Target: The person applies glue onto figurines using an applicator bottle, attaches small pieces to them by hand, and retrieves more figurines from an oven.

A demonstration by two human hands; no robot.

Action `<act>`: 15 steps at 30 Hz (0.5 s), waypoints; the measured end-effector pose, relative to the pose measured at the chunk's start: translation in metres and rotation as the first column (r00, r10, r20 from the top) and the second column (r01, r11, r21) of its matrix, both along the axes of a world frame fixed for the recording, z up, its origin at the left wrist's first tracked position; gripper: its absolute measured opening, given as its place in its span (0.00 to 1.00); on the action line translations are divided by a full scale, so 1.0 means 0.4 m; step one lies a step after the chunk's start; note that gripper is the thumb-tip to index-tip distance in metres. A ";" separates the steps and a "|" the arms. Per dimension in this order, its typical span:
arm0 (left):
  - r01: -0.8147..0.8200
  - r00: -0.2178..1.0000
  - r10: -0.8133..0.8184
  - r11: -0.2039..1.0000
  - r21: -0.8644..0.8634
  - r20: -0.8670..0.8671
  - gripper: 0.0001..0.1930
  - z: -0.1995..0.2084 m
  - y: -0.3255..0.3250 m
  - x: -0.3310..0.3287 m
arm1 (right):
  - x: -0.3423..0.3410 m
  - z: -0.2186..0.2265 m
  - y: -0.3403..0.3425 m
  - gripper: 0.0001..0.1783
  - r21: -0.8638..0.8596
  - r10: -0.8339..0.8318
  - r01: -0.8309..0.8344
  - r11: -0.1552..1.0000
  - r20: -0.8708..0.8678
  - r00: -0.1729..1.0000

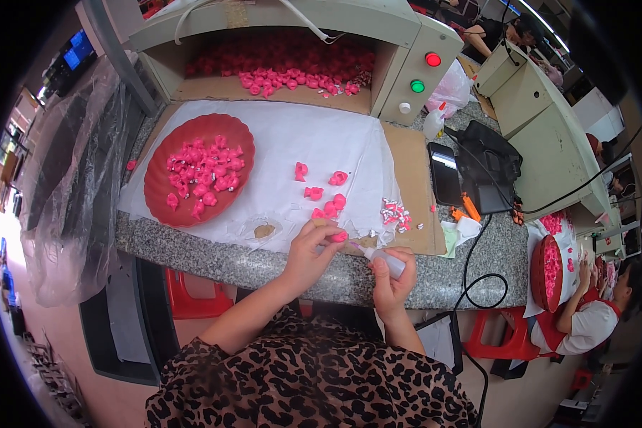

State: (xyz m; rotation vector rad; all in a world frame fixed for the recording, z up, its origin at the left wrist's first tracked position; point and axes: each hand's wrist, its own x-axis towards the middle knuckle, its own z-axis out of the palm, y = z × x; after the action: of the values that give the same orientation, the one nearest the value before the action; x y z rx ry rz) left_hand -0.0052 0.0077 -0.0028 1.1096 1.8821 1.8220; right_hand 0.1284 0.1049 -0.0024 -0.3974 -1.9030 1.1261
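My left hand pinches a small pink molded figure at the bench's front edge. In my right hand is a translucent squeeze bottle, its thin nozzle pointing left, close to the figure. Whether the tip touches it, I cannot tell. Beyond my hands, several loose pink figures lie on white paper. A little heap of tiny pink and white pieces is on the right. Over to the left, a red scalloped plate holds many more pink figures.
A pale box-shaped machine stands behind, pink figures inside its opening. On the right are a phone, a black bag, an orange-handled tool and a glue bottle. A cable hangs over the edge. A co-worker sits far right.
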 end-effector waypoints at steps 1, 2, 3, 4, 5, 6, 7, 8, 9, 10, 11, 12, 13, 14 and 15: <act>0.000 1.000 0.000 1.000 0.000 0.001 0.11 -0.001 0.001 -0.001 | 0.000 -0.001 0.001 0.09 -0.022 0.003 -0.003 1.000 -0.011 1.000; 0.002 1.000 -0.002 1.000 0.007 -0.002 0.11 -0.002 0.002 -0.001 | -0.001 -0.002 0.001 0.09 -0.044 0.005 -0.006 0.999 -0.021 1.000; 0.003 1.000 -0.002 1.000 0.013 -0.006 0.11 -0.003 0.001 -0.002 | 0.000 -0.001 0.000 0.09 -0.045 0.006 -0.007 0.999 -0.022 1.000; 0.001 1.000 -0.001 1.000 0.012 -0.006 0.11 -0.002 0.000 -0.001 | 0.001 0.002 -0.001 0.09 -0.014 0.012 -0.012 1.000 -0.002 1.000; 0.001 1.000 -0.001 1.000 0.012 0.009 0.11 -0.002 -0.001 0.000 | 0.002 0.003 -0.001 0.09 0.018 0.018 -0.018 1.000 0.019 1.000; 0.001 1.000 -0.002 1.000 0.011 0.024 0.11 -0.001 -0.001 0.001 | 0.001 0.003 -0.002 0.09 0.018 0.017 -0.018 1.000 0.018 1.000; 0.002 1.000 -0.002 1.000 0.011 0.024 0.11 0.000 -0.002 0.000 | -0.001 0.002 -0.004 0.09 -0.007 0.019 -0.019 1.000 0.004 1.000; 0.001 1.000 -0.001 1.000 0.007 0.019 0.11 0.000 -0.002 0.000 | -0.002 0.001 -0.005 0.09 -0.032 0.020 -0.020 0.999 -0.011 1.000; 0.002 1.000 -0.002 1.000 0.004 0.013 0.11 0.003 -0.001 0.000 | -0.002 0.001 -0.003 0.09 -0.031 0.019 -0.019 0.999 -0.011 1.000; 0.003 1.000 -0.003 1.000 0.005 0.013 0.11 0.004 0.000 0.001 | -0.002 -0.001 -0.001 0.09 -0.042 0.009 -0.009 0.999 -0.015 1.000; 0.007 1.000 -0.007 1.000 0.009 0.027 0.11 0.005 0.000 0.001 | -0.001 -0.002 0.001 0.09 -0.054 -0.001 0.000 0.999 -0.018 1.000; 0.009 0.999 -0.010 1.000 0.011 0.041 0.11 0.004 0.000 0.001 | -0.004 0.004 -0.002 0.09 -0.055 -0.001 0.000 0.999 -0.018 1.000; 0.009 0.999 -0.009 1.000 0.011 0.041 0.11 0.004 -0.001 0.000 | -0.007 0.016 -0.008 0.09 -0.130 0.006 -0.012 0.991 -0.040 0.999; 0.010 0.999 -0.011 1.000 0.009 0.034 0.11 0.006 -0.001 -0.001 | -0.009 0.022 -0.011 0.09 -0.205 0.012 -0.025 0.978 -0.063 0.998; 0.012 1.000 -0.012 1.000 0.009 0.026 0.11 0.006 -0.001 -0.001 | -0.010 0.021 -0.010 0.09 -0.205 0.012 -0.025 0.978 -0.063 0.998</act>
State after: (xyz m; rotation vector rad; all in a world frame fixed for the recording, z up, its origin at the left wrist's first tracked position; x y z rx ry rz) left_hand -0.0056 0.0072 -0.0004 1.0917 1.8509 1.8309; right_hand 0.1245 0.1008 0.0061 -0.4542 -1.7456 1.3382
